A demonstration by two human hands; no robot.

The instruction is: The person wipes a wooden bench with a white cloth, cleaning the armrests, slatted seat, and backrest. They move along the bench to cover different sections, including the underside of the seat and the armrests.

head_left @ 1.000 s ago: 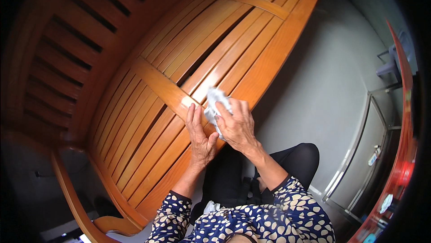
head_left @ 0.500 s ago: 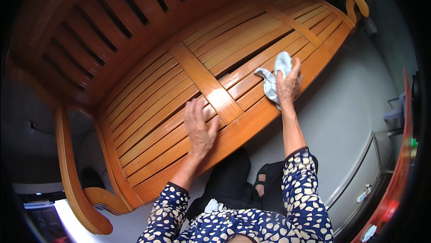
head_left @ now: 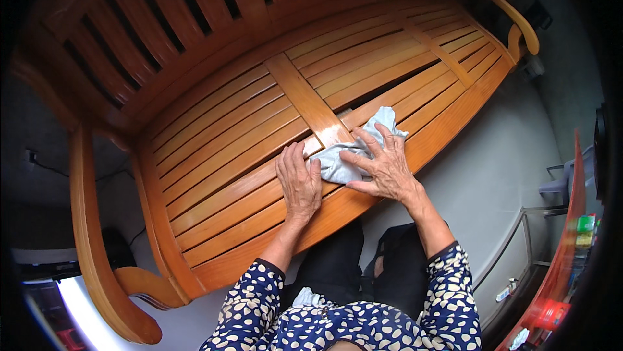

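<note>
A light blue-white cloth (head_left: 344, 164) lies crumpled on the slatted seat of a wooden bench (head_left: 220, 150), across the front end of its middle crosspiece. My right hand (head_left: 387, 168) holds the cloth against the wood, its fingers bent and spaced over it. Part of the cloth shows beyond the fingertips. To the left of the crosspiece my left hand (head_left: 300, 185) rests on the slats, fingers extended and thumb beside the cloth's left end. It appears to hold nothing.
The slatted backrest (head_left: 169, 13) rises along the far side, with a curved armrest (head_left: 91, 234) at the left and another armrest (head_left: 509, 7) at the far right. Grey floor (head_left: 480, 156) lies in front. A red-edged surface (head_left: 564, 254) with small items stands at right.
My right hand has brought the cloth leftward along the seat to the middle crosspiece, close to my left hand. My left hand has shifted slightly right, and the view has moved a little.
</note>
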